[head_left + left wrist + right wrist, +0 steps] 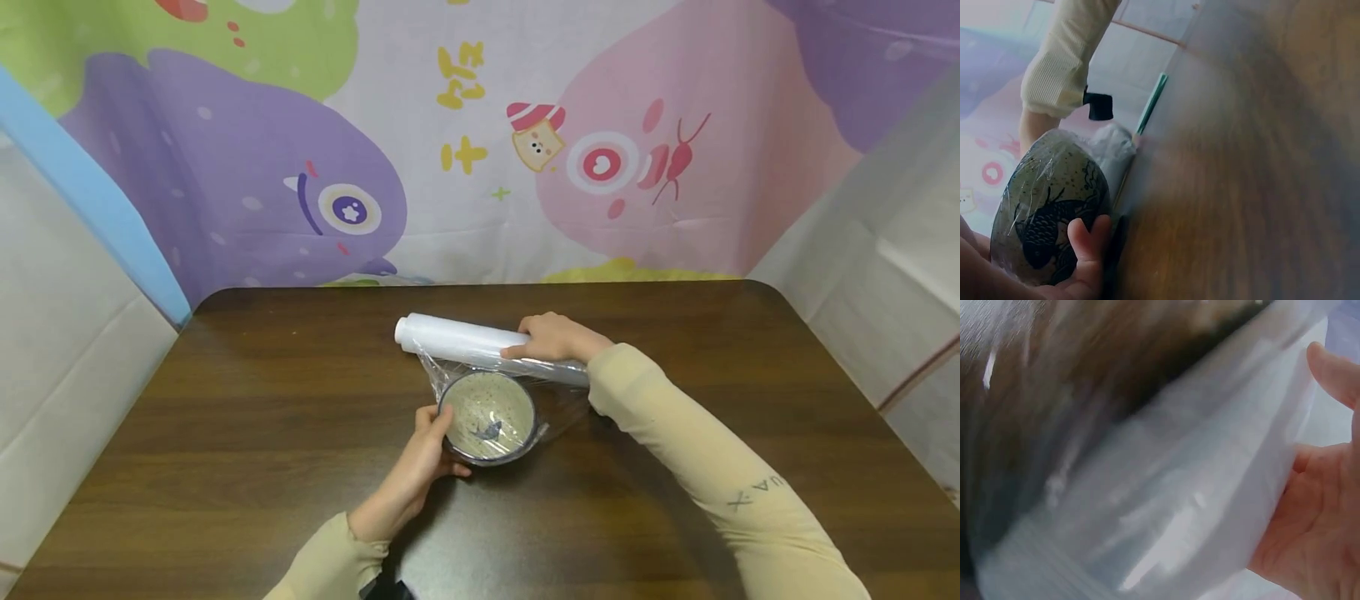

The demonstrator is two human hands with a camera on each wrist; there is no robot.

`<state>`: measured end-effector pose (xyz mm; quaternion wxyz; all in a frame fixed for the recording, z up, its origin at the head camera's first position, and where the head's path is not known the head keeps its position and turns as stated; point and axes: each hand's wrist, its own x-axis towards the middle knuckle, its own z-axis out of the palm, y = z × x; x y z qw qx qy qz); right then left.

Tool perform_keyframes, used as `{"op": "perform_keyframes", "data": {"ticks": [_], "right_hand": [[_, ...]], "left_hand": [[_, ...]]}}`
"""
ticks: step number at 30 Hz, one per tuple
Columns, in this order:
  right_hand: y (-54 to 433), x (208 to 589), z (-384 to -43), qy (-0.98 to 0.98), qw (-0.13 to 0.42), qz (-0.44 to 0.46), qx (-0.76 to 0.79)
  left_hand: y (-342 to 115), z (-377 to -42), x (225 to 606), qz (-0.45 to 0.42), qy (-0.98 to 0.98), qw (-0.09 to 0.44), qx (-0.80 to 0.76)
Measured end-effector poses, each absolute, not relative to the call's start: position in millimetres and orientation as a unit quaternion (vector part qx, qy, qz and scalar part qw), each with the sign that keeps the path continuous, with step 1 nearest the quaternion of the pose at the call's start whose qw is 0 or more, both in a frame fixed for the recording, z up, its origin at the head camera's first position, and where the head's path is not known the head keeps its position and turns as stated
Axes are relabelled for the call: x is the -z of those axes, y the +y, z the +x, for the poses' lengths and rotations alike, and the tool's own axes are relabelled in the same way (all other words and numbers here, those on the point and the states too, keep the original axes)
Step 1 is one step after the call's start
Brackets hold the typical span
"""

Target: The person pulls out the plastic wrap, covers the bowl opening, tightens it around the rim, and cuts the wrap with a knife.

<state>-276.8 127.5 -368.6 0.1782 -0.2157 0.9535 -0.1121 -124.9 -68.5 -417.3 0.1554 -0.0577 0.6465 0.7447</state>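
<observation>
At twelve o'clock, behind the far edge, a printed curtain is hanging. Dark wooden table: filling the middle and foreground. White roll of clear film: occupying the table's centre, its long axis running slantwise, one end pointing between nine and ten o'clock, the other between three and four. Clear film: reaching from the roll towards six o'clock and covering the bowl's mouth, wrinkling past its rim at four o'clock. Speckled bowl: sitting just beside the roll at its six o'clock, its round mouth facing up towards the head camera. Right hand: gripping the roll right of its middle, thumb and fingers spanning it, fingertips partly hidden. Left hand: holding the bowl, fingers partly closed, thumb lying over the rim at nine o'clock, other fingers supporting underneath at seven o'clock.
</observation>
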Motion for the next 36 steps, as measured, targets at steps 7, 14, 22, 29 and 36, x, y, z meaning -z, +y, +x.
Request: {"op": "perform_keyframes", "data": {"ticks": [7, 14, 22, 29, 36], "right_hand": [[138, 363, -275, 0.950, 0.205, -0.212, 0.103], [147, 362, -266, 0.945, 0.221, -0.214, 0.106], [145, 360, -259, 0.941, 0.240, -0.208, 0.121], [148, 362, -247, 0.947, 0.222, -0.191, 0.133], [146, 354, -244, 0.938, 0.253, -0.218, 0.089]], "left_hand": [[-75, -131, 417, -0.058, 0.671, 0.158, -0.722], [-84, -136, 421, -0.054, 0.685, 0.171, -0.706], [-96, -143, 418, -0.071, 0.694, 0.164, -0.698], [-96, -144, 419, -0.079, 0.694, 0.161, -0.697], [-103, -147, 410, -0.030, 0.693, 0.221, -0.686]]}}
